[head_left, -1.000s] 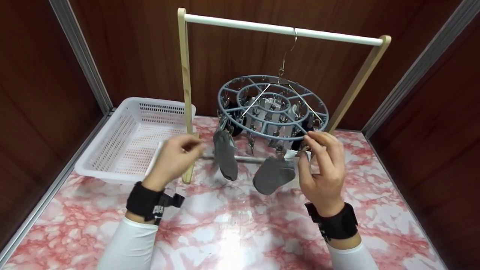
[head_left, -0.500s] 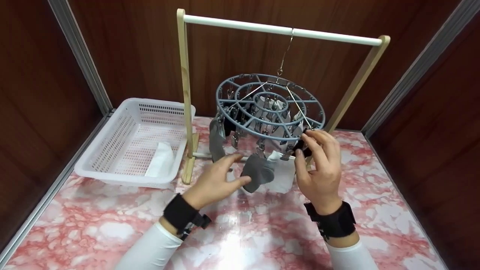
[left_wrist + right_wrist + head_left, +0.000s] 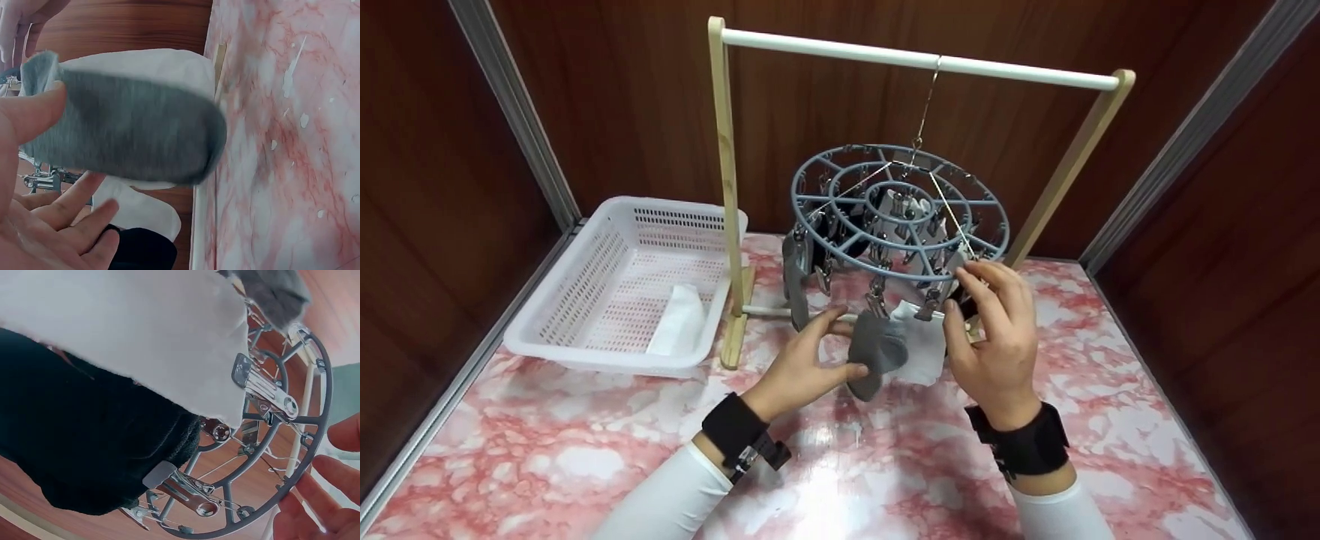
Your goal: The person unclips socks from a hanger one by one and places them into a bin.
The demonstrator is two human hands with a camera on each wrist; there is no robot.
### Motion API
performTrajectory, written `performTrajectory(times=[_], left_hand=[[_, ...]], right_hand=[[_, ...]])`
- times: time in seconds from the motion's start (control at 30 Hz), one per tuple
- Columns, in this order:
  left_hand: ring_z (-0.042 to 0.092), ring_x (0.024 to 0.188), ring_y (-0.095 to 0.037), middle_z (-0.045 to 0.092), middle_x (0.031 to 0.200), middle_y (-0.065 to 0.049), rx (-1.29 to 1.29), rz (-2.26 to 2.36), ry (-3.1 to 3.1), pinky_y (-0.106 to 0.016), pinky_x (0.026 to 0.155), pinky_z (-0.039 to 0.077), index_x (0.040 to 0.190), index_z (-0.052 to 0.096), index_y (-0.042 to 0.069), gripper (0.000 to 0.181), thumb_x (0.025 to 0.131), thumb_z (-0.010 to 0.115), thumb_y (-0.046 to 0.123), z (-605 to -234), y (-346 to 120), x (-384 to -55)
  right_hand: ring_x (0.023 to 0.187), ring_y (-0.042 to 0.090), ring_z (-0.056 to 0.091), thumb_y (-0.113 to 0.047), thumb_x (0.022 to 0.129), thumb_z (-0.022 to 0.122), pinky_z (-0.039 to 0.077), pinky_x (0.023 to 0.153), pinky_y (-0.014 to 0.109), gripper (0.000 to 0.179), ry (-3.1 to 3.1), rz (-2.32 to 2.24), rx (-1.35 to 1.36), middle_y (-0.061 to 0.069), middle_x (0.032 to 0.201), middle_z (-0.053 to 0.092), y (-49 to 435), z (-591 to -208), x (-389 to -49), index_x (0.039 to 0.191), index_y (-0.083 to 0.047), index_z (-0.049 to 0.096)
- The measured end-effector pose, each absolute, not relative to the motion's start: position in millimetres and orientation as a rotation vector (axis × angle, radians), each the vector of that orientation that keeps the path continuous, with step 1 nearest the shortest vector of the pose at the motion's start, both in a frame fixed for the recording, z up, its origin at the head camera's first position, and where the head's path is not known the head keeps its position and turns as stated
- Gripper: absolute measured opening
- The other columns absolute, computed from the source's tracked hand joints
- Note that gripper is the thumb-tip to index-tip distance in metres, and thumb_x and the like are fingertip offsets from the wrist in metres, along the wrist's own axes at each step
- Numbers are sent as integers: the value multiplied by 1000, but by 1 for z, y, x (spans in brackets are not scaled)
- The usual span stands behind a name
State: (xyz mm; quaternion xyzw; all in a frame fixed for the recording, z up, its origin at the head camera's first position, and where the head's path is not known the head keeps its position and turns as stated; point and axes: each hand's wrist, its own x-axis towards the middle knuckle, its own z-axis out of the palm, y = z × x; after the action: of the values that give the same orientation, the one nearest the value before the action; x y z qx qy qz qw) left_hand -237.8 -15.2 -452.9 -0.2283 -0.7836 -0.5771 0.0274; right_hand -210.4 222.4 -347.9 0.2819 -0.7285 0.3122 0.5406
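A round blue-grey clip hanger (image 3: 851,244) hangs by its hook from a rack, with several socks clipped beneath it. At its front hangs a grey sock (image 3: 866,356), turned nearly edge-on in the head view. My left hand (image 3: 799,371) is beside this sock, fingers spread; in the left wrist view the thumb (image 3: 42,112) lies against the sock near its cuff. My right hand (image 3: 997,341) is at the hanger's right front, its fingertips touching the outer rim (image 3: 308,461) while the thumb stands apart. In the right wrist view, clips hold a white sock (image 3: 129,332) and a black sock (image 3: 95,422).
A white perforated basket (image 3: 529,330) stands at left with a white cloth piece (image 3: 679,319) inside. The rack's wooden post (image 3: 727,172) rises between basket and hanger, under a white bar (image 3: 840,49). Brown panels (image 3: 607,90) enclose the red-and-white marbled table (image 3: 840,480).
My left hand has moved right, from near the basket to the front grey sock. The hanger has turned, shifting that sock leftward and then edge-on. My right hand stays at the rim.
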Motion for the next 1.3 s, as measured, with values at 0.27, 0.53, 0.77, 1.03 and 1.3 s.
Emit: performTrajectory(times=[0.27, 0.53, 0.77, 1.03, 1.3], left_hand=[[62, 115, -20, 68, 123, 5, -749, -1803, -2483, -51, 105, 44, 141, 57, 21, 71, 79, 88, 40, -454, -15, -237], [67, 100, -15, 71, 111, 5, -805, -1733, -2492, -41, 92, 53, 131, 66, 15, 47, 87, 81, 27, -455, -13, -237], [69, 94, -13, 72, 105, 2, -829, -1723, -2489, -33, 84, 57, 115, 70, 12, 26, 92, 76, 23, -451, -12, -232], [66, 87, -10, 68, 96, 6, -915, -1665, -2470, -31, 77, 54, 107, 70, 14, 20, 94, 76, 28, -448, -11, -229], [65, 81, -8, 66, 90, 7, -972, -1673, -2469, -29, 72, 54, 97, 67, 15, 13, 93, 76, 24, -442, -10, -224]], right_hand=[[114, 47, 57, -5, 88, 68, 42, 104, 51, 30, -1732, 742, 689, 28, 118, 65, 221, -348, -209, 115, 8, 71], [114, 47, 58, -9, 90, 68, 43, 104, 50, 29, -1718, 728, 683, 27, 118, 66, 224, -349, -212, 114, 6, 72], [93, 43, 58, -11, 94, 67, 45, 85, 43, 23, -1605, 759, 723, 27, 102, 66, 211, -341, -200, 106, 7, 74], [88, 30, 63, -14, 96, 68, 50, 81, 33, 26, -1741, 777, 893, 17, 104, 70, 210, -362, -207, 113, 5, 72], [112, 24, 63, -9, 97, 68, 51, 94, 36, 41, -2024, 871, 918, 13, 130, 65, 213, -377, -213, 136, 2, 59]])
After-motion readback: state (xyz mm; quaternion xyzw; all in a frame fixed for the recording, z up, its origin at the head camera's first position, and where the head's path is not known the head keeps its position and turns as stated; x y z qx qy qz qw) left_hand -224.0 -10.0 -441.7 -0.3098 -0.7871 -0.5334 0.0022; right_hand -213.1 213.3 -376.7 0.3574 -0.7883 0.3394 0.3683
